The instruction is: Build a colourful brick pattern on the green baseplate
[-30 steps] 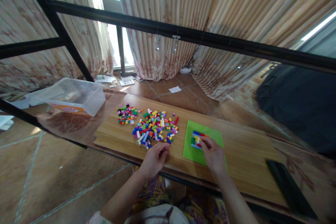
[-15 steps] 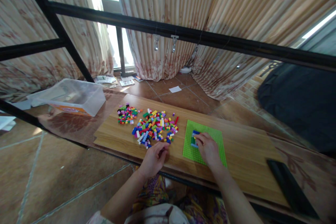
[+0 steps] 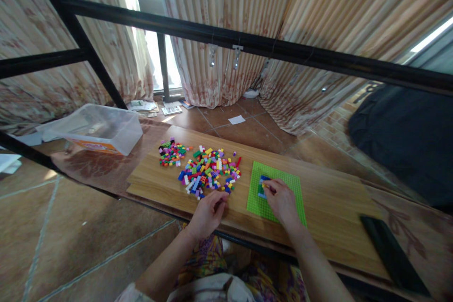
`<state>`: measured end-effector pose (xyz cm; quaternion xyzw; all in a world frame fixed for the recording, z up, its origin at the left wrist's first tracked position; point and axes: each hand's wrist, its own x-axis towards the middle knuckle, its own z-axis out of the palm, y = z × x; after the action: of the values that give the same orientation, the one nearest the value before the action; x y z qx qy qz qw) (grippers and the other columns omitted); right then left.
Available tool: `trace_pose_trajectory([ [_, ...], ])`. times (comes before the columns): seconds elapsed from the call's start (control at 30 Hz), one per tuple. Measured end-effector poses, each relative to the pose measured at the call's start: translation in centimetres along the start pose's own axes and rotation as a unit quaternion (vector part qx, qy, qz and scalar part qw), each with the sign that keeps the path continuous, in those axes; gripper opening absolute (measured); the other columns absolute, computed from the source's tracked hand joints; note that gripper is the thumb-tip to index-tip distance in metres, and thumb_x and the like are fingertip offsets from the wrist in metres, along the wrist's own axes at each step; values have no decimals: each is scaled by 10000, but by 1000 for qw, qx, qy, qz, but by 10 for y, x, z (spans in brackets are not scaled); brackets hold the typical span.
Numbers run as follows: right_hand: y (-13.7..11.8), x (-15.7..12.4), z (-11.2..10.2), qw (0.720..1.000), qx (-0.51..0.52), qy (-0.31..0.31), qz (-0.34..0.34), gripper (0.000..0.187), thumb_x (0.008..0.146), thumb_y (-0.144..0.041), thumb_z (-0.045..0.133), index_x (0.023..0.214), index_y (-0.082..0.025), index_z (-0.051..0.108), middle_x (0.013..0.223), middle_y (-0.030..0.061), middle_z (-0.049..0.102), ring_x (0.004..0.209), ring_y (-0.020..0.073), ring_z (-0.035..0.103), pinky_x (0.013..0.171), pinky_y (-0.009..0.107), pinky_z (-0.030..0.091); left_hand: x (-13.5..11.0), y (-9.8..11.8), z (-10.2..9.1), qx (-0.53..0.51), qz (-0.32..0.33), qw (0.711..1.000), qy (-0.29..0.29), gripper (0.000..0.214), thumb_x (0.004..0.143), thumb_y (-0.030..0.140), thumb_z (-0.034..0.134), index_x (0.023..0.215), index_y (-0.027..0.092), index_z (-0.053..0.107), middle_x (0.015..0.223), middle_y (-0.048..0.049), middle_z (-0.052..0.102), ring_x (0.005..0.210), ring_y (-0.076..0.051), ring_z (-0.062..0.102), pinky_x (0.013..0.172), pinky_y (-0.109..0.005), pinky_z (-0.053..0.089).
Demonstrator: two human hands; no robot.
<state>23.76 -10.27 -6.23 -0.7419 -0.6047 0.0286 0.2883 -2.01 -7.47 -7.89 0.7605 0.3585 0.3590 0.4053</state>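
Observation:
My right hand (image 3: 283,202) is over the green baseplate (image 3: 290,180), its thumb and fingers pinched on a small yellowish toy brick (image 3: 264,185). Just under the fingertips, a few dark blue and light blue bricks (image 3: 264,178) sit on the plate; the hand partly covers them. My left hand (image 3: 208,213) hovers by the near edge of the big loose pile of coloured bricks (image 3: 209,170). Its fingers are curled together, and whatever they hold, if anything, is too small to make out.
A smaller brick pile (image 3: 172,153) lies left of the big one on the wooden board (image 3: 329,203). Left of the board stands a clear plastic bin (image 3: 122,134). A black flat object (image 3: 392,255) lies at the right end. A dark metal rail (image 3: 226,33) crosses beyond the board.
The right hand's fingertips have shifted slightly over the blue bricks, and the yellowish brick shows a little more. The left hand stays about where it was.

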Motion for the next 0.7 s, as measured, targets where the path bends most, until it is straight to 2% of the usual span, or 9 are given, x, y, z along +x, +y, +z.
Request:
trace_pose_trajectory([
  [0.2,10,0,-2,998,-3,40,42,368,884,-397,438,922,-168,723,948,121,694,880,239,609,814,377,467,0,0,0,2,-4,1000,1,222,890,126,489,1055,184,626,935,-68,660,883,-182,638,815,-306,506],
  [0.43,19,4,11,994,-27,70,79,471,861,-532,474,993,-151,717,1070,168,665,1045,297,544,921,458,385,0,1,0,7,-5,1000,0,216,902,150,487,1067,180,623,937,-73,654,870,-180,637,811,-312,515],
  [0.7,26,5,16,993,-22,75,88,473,859,-545,496,999,-149,711,1057,172,668,1017,302,565,901,474,393,-1,-1,0,4,-1,1000,1,217,911,166,487,1078,187,623,958,-73,664,901,-185,644,840,-327,520],
])
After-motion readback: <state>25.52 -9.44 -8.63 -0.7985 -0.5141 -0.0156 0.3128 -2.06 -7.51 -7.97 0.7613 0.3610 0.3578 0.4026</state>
